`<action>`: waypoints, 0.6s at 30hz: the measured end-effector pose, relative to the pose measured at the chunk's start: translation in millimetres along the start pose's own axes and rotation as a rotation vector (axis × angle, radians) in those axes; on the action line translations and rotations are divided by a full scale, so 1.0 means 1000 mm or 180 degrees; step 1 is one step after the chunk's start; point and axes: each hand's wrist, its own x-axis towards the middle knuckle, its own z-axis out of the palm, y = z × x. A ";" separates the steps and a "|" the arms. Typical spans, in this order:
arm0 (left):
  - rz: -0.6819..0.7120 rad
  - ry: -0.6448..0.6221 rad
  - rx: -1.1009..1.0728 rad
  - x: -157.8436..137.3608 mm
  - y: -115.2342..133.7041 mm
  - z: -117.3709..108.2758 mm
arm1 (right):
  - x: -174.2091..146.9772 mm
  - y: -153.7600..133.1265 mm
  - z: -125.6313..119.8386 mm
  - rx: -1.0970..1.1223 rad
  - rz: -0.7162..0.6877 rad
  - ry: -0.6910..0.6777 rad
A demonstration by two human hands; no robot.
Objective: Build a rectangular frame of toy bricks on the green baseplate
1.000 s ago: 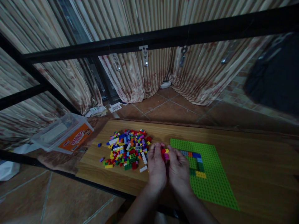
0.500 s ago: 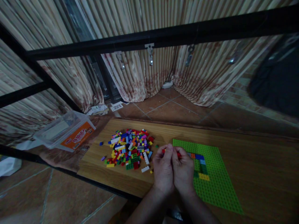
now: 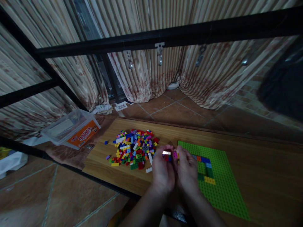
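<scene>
Cupped around several toy bricks is my left hand; white, red and blue ones show in its palm. Close beside it, my right hand has its fingers curled on a pink brick, with something yellow next to it. Both hands are over the wooden table, between a loose pile of bricks on the left and a green baseplate on the right. On the baseplate, blue, green, orange and yellow bricks form an outline, partly hidden by my right hand.
A clear plastic box with an orange label stands beyond the table's left end. Black metal bars with hooks run across the front of striped curtains. The wooden tabletop extends to the right of the baseplate.
My hands were pressed together with a red piece showing; now they have parted slightly, revealing bricks in the left palm and a pink brick at the right fingers. The view has shifted a little.
</scene>
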 end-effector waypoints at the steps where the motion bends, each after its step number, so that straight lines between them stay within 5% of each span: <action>1: -0.0056 -0.0058 -0.0057 0.001 0.003 -0.001 | 0.001 0.001 0.001 0.0262 0.0217 -0.0013; 7: 0.0100 0.0000 0.0251 0.007 0.004 -0.008 | 0.005 0.010 0.000 0.0803 0.0910 -0.0278; 13: 0.1189 -0.0269 0.1375 -0.003 -0.013 -0.011 | 0.015 0.020 -0.006 0.0742 0.0836 -0.0432; 18: 0.1502 -0.0315 0.1973 -0.010 -0.020 -0.013 | 0.020 0.021 -0.012 0.1034 0.1168 -0.0592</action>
